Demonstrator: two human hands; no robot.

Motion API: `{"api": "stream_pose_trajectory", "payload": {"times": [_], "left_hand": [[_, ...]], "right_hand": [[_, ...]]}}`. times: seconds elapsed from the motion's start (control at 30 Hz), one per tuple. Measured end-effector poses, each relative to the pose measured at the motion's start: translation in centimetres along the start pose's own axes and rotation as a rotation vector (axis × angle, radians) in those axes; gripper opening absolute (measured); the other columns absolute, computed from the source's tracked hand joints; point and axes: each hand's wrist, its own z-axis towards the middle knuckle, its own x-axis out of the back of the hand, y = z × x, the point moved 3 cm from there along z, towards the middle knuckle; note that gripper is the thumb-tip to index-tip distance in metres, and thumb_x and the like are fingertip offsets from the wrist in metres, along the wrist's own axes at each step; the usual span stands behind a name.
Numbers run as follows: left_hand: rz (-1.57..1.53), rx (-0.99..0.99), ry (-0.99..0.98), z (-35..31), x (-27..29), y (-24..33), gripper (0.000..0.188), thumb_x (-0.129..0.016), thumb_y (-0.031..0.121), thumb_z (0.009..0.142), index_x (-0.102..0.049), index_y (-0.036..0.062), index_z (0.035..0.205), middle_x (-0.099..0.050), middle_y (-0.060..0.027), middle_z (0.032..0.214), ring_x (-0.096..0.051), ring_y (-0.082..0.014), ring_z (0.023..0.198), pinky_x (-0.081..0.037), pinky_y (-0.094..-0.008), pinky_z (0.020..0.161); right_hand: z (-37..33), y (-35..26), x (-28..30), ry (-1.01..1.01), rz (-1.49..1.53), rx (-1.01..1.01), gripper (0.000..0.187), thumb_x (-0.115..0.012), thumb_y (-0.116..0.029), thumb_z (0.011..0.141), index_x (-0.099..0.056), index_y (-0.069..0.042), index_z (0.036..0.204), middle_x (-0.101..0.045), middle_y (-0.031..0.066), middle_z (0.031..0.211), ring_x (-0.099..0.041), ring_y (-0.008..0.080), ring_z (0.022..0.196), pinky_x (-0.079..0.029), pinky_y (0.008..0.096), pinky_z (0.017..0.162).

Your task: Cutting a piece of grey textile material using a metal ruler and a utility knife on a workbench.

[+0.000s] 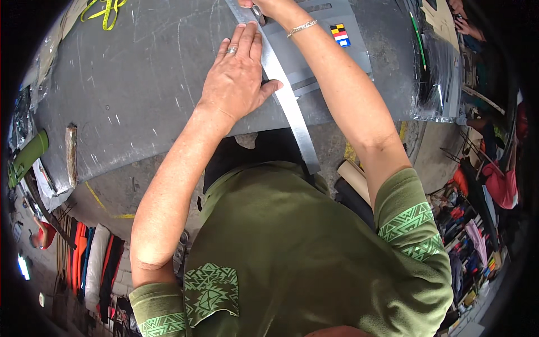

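My left hand (238,73) lies flat with its fingers stretched out, pressing on a long metal ruler (289,108). Its thumb reaches across the ruler. The ruler runs past the table's near edge toward my body. Beside it on the right is a grey sheet (353,62) with slots and a small coloured patch (340,35). At the upper edge of the view, my right hand (275,8) is closed by the ruler's far part. A small metallic tool shows under its fingers, but its kind is mostly hidden.
The dark, scratched tabletop (146,84) carries a yellow tape measure (106,16) at far left and a green pencil (418,40) at right. A wooden stick (71,154) sits at the left edge. Another person's hand (465,27) shows at far right. Fabric rolls (94,267) stand lower left.
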Motion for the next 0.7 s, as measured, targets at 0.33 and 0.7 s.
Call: {"api": "stream_pose_trajectory", "payload": {"times": [0.33,0.7], "left_hand": [[0.02,0.001,-0.025,0.1,-0.1,0.1,0.096,-0.073,0.053,0.09,-0.036,-0.0086,0.153,-0.031,-0.022,0.162,-0.028,-0.0335,0.154,-0.03,-0.0476,0.126],[0.018,0.001,-0.004,0.0,-0.3,0.0,0.098,-0.071,0.059,0.089,-0.035,-0.0067,0.153,-0.031,-0.0197,0.163,-0.029,-0.0333,0.154,-0.031,-0.05,0.126]], "right_hand": [[0.4,-0.3,-0.5,-0.117,0.098,0.119,0.062,-0.037,-0.059,0.108,-0.064,-0.004,0.114,-0.046,-0.0004,0.058,-0.042,0.0119,0.039,-0.036,0.0288,0.035],[-0.3,-0.3,0.1,0.068,-0.025,-0.023,0.063,-0.036,-0.059,0.108,-0.064,-0.003,0.116,-0.047,-0.0002,0.059,-0.043,0.0119,0.039,-0.036,0.0288,0.036]]}}
